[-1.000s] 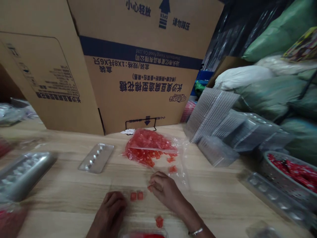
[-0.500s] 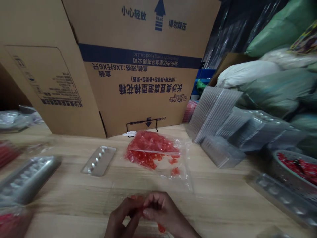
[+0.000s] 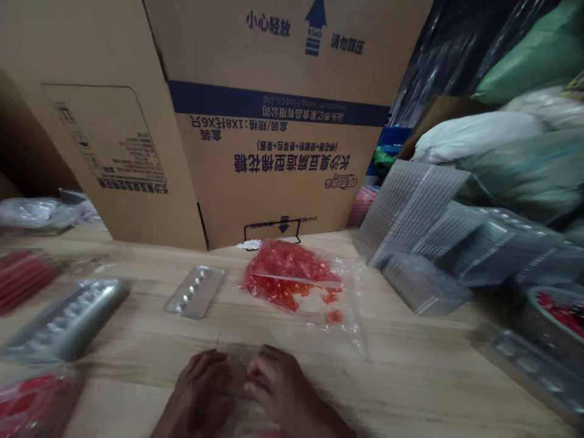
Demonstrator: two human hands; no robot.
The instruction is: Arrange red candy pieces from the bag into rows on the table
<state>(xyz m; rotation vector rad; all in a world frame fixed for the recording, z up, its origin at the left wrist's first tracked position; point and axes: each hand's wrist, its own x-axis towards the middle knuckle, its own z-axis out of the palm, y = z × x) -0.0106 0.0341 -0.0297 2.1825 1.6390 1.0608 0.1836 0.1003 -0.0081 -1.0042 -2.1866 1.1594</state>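
The left hand and right hand lie side by side on the worktop, fingers curled down, pressing on a clear tray between them; a bit of red shows at the right fingertips, but whether either hand pinches anything cannot be told. Just beyond the right hand lies a bag of red sweets. Beyond the left hand sits a blister tray; farther left, a tray stack. A carton stands behind.
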